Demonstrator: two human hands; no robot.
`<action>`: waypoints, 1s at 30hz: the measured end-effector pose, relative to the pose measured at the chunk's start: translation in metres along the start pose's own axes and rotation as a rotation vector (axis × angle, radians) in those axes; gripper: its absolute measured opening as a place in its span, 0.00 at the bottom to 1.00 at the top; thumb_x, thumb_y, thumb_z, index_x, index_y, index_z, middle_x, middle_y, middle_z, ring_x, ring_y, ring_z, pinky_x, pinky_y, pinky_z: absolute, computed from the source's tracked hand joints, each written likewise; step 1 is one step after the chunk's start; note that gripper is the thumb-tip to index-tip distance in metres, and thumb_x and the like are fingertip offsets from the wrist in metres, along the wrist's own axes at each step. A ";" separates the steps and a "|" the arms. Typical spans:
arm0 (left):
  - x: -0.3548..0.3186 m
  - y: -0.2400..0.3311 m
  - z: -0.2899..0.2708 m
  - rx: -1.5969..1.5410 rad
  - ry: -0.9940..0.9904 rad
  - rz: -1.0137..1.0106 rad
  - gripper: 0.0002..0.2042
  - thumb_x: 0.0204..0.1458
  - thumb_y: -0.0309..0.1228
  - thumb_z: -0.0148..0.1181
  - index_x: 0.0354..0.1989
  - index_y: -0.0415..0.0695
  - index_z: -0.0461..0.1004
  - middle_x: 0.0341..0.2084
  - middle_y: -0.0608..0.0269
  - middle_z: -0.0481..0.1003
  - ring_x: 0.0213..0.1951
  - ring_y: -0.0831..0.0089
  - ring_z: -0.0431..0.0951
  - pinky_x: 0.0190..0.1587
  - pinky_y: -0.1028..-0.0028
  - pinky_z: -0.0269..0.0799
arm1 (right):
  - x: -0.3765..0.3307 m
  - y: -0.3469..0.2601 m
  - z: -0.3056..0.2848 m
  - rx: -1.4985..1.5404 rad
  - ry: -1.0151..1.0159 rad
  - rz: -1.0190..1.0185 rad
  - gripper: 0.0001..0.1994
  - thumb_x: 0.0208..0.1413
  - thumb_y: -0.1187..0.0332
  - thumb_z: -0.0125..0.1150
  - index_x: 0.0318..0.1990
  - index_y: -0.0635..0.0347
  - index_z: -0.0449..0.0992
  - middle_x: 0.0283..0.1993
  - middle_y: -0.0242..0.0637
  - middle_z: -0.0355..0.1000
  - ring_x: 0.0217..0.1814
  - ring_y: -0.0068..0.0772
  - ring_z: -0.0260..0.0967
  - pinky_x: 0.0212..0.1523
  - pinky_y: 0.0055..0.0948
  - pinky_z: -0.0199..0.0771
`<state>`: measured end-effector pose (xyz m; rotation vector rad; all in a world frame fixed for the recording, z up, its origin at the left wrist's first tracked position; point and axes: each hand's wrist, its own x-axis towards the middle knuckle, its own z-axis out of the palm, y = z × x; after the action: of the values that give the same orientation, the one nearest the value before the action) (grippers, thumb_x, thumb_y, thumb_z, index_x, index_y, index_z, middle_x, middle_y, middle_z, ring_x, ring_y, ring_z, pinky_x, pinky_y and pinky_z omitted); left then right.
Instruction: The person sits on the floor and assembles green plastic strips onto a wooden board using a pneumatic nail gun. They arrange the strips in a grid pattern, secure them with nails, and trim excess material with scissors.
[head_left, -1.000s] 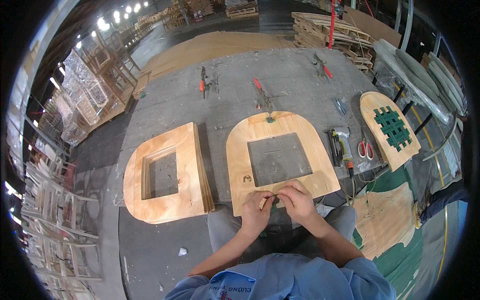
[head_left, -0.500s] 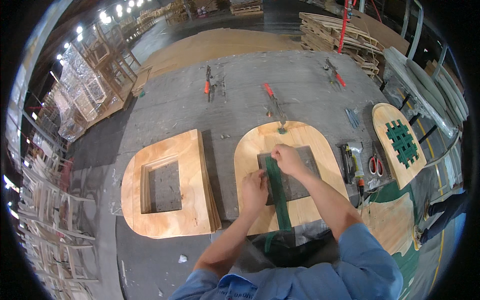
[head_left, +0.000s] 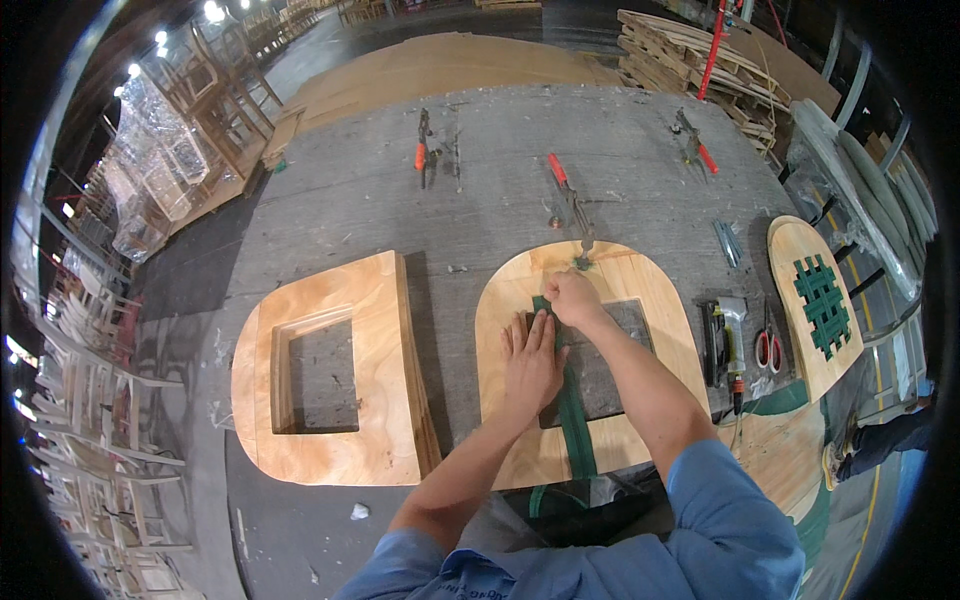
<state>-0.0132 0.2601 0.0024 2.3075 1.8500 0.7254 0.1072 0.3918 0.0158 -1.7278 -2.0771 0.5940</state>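
Note:
A pale plywood panel (head_left: 672,330) with a rounded top and a rectangular opening lies in front of me. A strip of green webbing (head_left: 575,425) runs lengthwise across the opening and hangs over the near edge. My right hand (head_left: 575,298) is closed around the webbing near the opening's far edge. Just left of it, my left hand (head_left: 535,362) lies flat on the strip with fingers stretched out. At the panel's far edge a red-handled toggle clamp (head_left: 570,205) touches the wood, with a bit of green under its tip.
Left stands a stack of similar panels (head_left: 385,340). To the right lie a staple gun (head_left: 735,335), red-handled scissors (head_left: 768,350) and a panel with woven green webbing (head_left: 790,255). Two more clamps (head_left: 422,150) sit at the table's far side; wooden pallets (head_left: 690,60) are beyond.
My left hand has gone from bent fingers beside the strip to lying flat across it. The right hand has shifted slightly, still closed on the webbing. The whole view has tilted a little.

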 end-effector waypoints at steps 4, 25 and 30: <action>0.021 -0.003 0.006 0.037 -0.096 -0.016 0.33 0.65 0.48 0.50 0.75 0.44 0.57 0.75 0.59 0.57 0.76 0.41 0.46 0.75 0.40 0.37 | 0.002 0.005 -0.004 0.036 0.016 0.043 0.06 0.55 0.67 0.66 0.35 0.59 0.80 0.42 0.46 0.77 0.47 0.47 0.76 0.50 0.43 0.75; 0.028 0.004 0.013 0.021 -0.084 0.009 0.30 0.66 0.47 0.48 0.73 0.44 0.59 0.76 0.62 0.53 0.76 0.44 0.44 0.75 0.40 0.33 | -0.163 0.246 -0.212 -0.283 0.641 0.543 0.19 0.53 0.56 0.71 0.42 0.64 0.82 0.38 0.51 0.81 0.41 0.48 0.81 0.44 0.43 0.78; 0.020 -0.009 0.008 0.124 -0.099 -0.039 0.30 0.66 0.47 0.48 0.73 0.46 0.59 0.76 0.63 0.53 0.76 0.44 0.44 0.75 0.39 0.33 | -0.152 0.266 -0.183 -0.212 0.207 0.653 0.23 0.46 0.55 0.74 0.41 0.69 0.82 0.38 0.56 0.81 0.43 0.50 0.81 0.42 0.46 0.76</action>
<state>-0.0152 0.2826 -0.0017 2.3264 1.9412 0.4959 0.4515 0.2994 0.0235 -2.4895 -1.4549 0.3464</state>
